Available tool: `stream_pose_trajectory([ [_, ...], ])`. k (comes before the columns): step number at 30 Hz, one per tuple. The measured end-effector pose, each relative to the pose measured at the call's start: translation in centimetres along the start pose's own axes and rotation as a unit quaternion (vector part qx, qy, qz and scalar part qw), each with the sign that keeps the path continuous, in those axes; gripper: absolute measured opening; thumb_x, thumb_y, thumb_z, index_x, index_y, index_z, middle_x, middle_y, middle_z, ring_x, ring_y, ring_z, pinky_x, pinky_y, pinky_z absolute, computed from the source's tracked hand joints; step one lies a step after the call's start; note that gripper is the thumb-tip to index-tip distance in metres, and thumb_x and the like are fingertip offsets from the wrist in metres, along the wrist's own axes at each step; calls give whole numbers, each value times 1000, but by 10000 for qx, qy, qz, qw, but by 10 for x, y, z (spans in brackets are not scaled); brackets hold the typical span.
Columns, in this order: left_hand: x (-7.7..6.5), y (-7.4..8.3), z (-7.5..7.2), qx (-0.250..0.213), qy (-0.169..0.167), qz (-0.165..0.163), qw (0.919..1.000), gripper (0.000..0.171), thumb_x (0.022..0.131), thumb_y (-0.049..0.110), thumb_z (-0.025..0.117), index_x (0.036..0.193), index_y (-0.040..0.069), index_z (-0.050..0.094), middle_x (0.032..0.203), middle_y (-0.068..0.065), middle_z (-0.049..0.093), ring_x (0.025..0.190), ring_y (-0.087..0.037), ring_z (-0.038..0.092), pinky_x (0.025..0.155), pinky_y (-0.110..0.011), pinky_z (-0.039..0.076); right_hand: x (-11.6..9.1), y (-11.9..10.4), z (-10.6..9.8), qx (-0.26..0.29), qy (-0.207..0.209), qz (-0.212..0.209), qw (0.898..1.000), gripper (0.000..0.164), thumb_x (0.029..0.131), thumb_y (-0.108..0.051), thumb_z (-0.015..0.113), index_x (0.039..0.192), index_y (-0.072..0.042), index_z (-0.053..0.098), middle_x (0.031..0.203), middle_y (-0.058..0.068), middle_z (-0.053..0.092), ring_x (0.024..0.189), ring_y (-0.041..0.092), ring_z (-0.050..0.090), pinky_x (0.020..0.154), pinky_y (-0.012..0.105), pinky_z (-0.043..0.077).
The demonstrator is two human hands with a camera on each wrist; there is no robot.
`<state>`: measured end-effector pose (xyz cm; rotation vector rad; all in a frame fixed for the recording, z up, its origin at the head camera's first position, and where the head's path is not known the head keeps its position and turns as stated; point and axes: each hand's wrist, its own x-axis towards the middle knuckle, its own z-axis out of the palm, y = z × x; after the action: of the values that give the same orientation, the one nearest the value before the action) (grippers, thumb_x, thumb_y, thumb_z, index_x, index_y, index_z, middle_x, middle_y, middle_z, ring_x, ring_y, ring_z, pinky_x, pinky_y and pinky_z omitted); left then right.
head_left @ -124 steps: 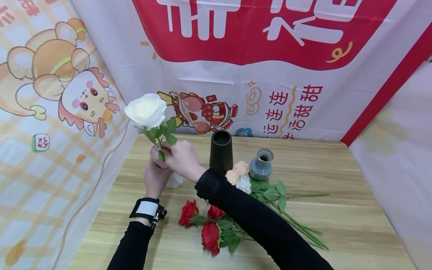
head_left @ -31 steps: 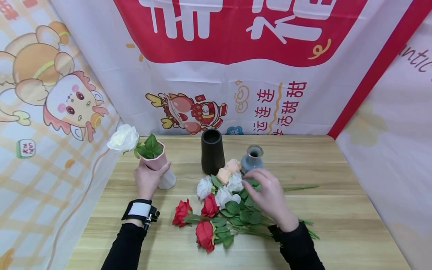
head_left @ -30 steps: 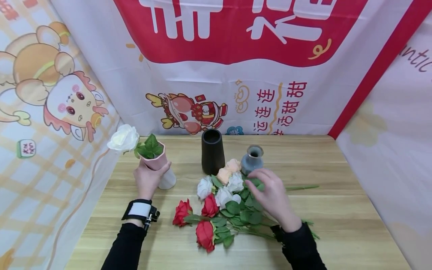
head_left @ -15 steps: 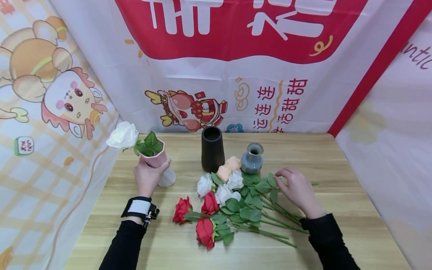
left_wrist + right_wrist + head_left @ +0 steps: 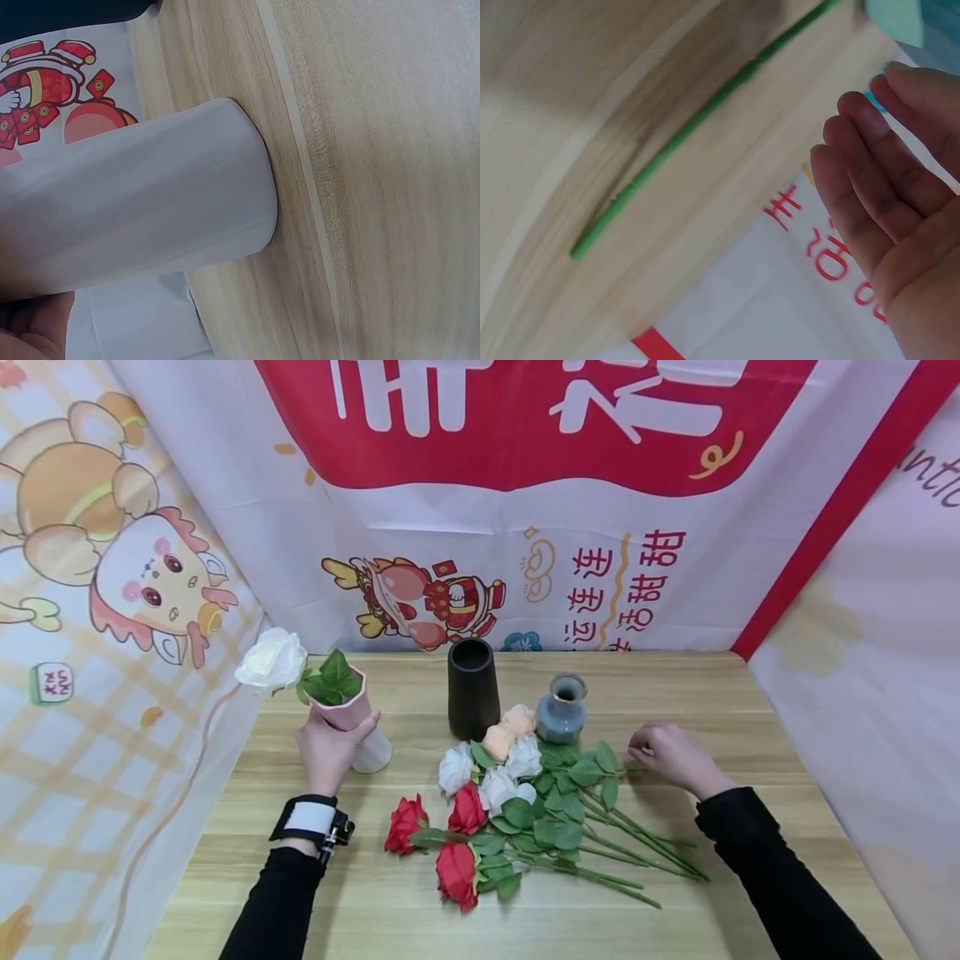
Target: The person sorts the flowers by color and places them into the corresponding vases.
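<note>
My left hand grips a pink-and-white vase at the left. In the left wrist view its white lower part stands on the wood. A white rose leans out over the rim to the left, green leaves at the mouth. My right hand is low over the stem of the peach roses, right of their leaves. In the right wrist view its fingers are loosely bent, with the green stem lying on the table apart from them.
A black vase and a small blue-grey vase stand at the back. Several white roses and red roses lie mid-table, stems to the right. Printed cloth hangs behind the wooden table.
The white rose, earlier held by the right hand over the vase, now sits in it. The right hand has moved right, past the lying flowers. The left hand stays on the vase.
</note>
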<state>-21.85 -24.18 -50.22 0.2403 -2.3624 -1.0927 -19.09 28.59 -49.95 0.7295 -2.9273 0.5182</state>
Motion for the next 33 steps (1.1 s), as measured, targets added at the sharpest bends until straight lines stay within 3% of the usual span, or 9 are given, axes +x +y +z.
stream_pose_trajectory([
  [9,-5,0,2,-42,-116,-14,9999,78,62,52,83,120,6,57,100,-12,66,88,-27,63,77,-41,47,8,16,21,474,-1138,-41,9924,9,85,-15,69,80,-21,73,77,-14,63,72,7,59,66,30,46],
  [15,-7,3,0,-21,-115,-9,9999,79,62,51,83,120,5,56,99,-13,66,87,-28,63,77,-41,47,10,16,24,857,-1467,-382,9847,20,85,-9,67,68,-19,66,66,-14,55,59,4,46,60,26,39],
  [20,-7,3,-1,-32,-107,-15,9999,81,61,55,82,120,6,56,99,-12,66,86,-26,63,76,-40,48,11,13,23,1186,-1711,-366,9774,21,86,-11,67,67,-19,66,63,-16,53,55,2,44,56,23,38],
  [27,-4,2,-1,-112,-87,37,9999,79,61,55,82,120,8,57,100,-10,66,87,-24,64,76,-39,48,10,8,22,1862,-2346,-270,9537,27,78,3,57,60,-15,49,55,-14,36,49,4,30,50,21,26],
  [33,0,2,-2,-120,-60,47,9999,80,62,54,82,121,7,56,101,-11,66,89,-26,63,78,-40,47,14,8,22,2011,-2322,-381,9509,32,78,0,61,56,-16,44,54,-16,35,48,2,29,49,20,26],
])
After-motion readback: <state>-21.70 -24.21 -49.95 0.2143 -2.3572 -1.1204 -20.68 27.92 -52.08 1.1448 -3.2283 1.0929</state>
